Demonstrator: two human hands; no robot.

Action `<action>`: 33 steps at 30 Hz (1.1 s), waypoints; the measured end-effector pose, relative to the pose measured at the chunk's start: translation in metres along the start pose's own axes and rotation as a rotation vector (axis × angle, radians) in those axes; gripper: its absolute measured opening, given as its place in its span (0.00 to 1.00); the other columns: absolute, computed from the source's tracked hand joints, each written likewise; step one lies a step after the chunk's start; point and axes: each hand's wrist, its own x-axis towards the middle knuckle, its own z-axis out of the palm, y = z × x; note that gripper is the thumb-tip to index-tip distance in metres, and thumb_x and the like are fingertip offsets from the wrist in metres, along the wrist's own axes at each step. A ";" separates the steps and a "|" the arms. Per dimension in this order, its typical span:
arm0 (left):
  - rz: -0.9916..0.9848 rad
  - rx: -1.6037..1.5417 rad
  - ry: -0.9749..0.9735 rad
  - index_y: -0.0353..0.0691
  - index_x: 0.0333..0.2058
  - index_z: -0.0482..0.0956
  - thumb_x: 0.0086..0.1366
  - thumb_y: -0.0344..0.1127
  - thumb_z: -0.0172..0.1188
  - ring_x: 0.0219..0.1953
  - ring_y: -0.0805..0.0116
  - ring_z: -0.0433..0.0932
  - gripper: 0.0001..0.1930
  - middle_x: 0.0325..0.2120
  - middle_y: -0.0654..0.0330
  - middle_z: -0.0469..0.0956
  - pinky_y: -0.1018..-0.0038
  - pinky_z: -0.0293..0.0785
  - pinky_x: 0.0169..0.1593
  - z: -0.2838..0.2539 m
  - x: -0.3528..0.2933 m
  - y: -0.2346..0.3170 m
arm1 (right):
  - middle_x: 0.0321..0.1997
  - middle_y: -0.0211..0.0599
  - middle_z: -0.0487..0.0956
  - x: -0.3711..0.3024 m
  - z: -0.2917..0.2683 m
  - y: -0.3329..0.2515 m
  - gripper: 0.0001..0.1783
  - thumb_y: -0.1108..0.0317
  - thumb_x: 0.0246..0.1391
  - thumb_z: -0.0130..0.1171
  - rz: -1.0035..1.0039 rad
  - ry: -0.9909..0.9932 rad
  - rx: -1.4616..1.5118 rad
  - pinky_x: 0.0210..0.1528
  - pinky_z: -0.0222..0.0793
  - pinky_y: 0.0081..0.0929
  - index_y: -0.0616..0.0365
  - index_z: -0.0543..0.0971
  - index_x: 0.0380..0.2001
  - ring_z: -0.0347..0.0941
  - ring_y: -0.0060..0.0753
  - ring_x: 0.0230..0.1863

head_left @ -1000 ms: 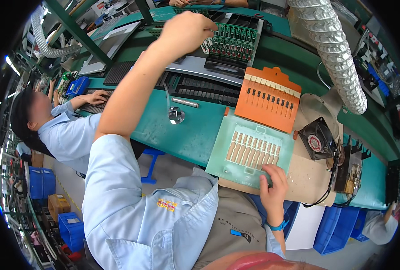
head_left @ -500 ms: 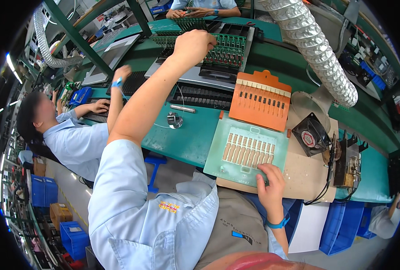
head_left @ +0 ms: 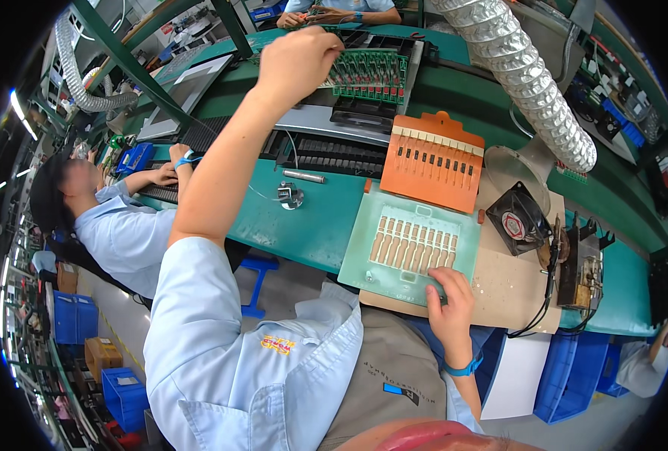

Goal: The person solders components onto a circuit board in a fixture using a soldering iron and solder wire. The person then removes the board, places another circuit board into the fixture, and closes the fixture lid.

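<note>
Where the pale-green slotted tray [head_left: 358,252] lies, the right hand's [head_left: 451,301] parted fingers touch it; the left hand's [head_left: 292,64] grip is unclear.

Fixture [head_left: 358,244] sits on a sheet [head_left: 499,293] on the surface [head_left: 311,233], plate [head_left: 433,180] directly behind it. Fan [head_left: 516,222] right of the fixture — duct [head_left: 529,83] behind the fan. Small device [head_left: 289,196] left of the fixture, rod [head_left: 304,176] just behind that device — circuit boards [head_left: 371,79] farther back.

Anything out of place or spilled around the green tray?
Slightly: pale specks lie scattered on the brown board, just right of the green tray. They look like stray debris, though too small to identify. Nothing else stands out.
</note>
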 end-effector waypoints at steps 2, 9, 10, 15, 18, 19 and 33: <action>0.046 0.026 0.114 0.49 0.37 0.90 0.63 0.35 0.67 0.32 0.65 0.83 0.06 0.37 0.69 0.87 0.73 0.76 0.34 -0.024 0.001 -0.001 | 0.48 0.40 0.84 -0.001 0.000 0.000 0.17 0.79 0.50 0.64 -0.004 0.004 0.001 0.51 0.75 0.33 0.61 0.83 0.46 0.78 0.43 0.46; 0.090 -0.180 0.248 0.40 0.38 0.87 0.66 0.35 0.61 0.26 0.55 0.79 0.09 0.36 0.56 0.85 0.66 0.74 0.31 -0.121 0.001 0.024 | 0.47 0.40 0.84 -0.005 0.001 -0.002 0.16 0.79 0.51 0.64 0.016 0.023 -0.004 0.51 0.75 0.34 0.60 0.83 0.45 0.78 0.43 0.46; 0.188 -0.187 0.276 0.39 0.45 0.88 0.68 0.33 0.60 0.25 0.61 0.77 0.11 0.39 0.60 0.86 0.70 0.72 0.31 -0.130 -0.005 0.020 | 0.46 0.40 0.84 -0.004 0.002 -0.002 0.15 0.79 0.51 0.64 0.023 0.029 0.010 0.51 0.75 0.33 0.60 0.84 0.44 0.78 0.43 0.46; 0.023 -0.191 0.146 0.44 0.34 0.90 0.54 0.24 0.69 0.22 0.74 0.72 0.09 0.29 0.71 0.84 0.78 0.68 0.27 -0.189 -0.048 0.060 | 0.44 0.40 0.84 0.005 -0.006 0.000 0.15 0.78 0.53 0.63 0.124 -0.047 0.130 0.50 0.74 0.31 0.62 0.84 0.45 0.78 0.44 0.44; 0.050 -0.252 0.028 0.41 0.34 0.90 0.50 0.19 0.68 0.22 0.77 0.65 0.13 0.25 0.70 0.80 0.79 0.63 0.25 -0.197 -0.078 0.090 | 0.43 0.39 0.84 0.005 -0.008 0.003 0.14 0.79 0.55 0.62 0.177 -0.048 0.224 0.48 0.73 0.28 0.61 0.84 0.46 0.78 0.38 0.43; 0.134 -0.342 0.053 0.40 0.34 0.90 0.50 0.19 0.69 0.21 0.77 0.65 0.12 0.25 0.68 0.80 0.79 0.62 0.24 -0.189 -0.089 0.095 | 0.43 0.39 0.84 0.005 -0.009 0.003 0.14 0.79 0.55 0.62 0.203 -0.041 0.211 0.48 0.73 0.28 0.61 0.84 0.46 0.78 0.38 0.43; 0.565 -0.589 0.140 0.45 0.32 0.86 0.56 0.27 0.71 0.20 0.79 0.61 0.06 0.29 0.69 0.79 0.83 0.55 0.22 -0.125 -0.202 0.172 | 0.34 0.31 0.79 -0.019 -0.027 -0.011 0.10 0.69 0.71 0.54 0.550 0.091 0.964 0.39 0.68 0.18 0.63 0.81 0.44 0.71 0.22 0.33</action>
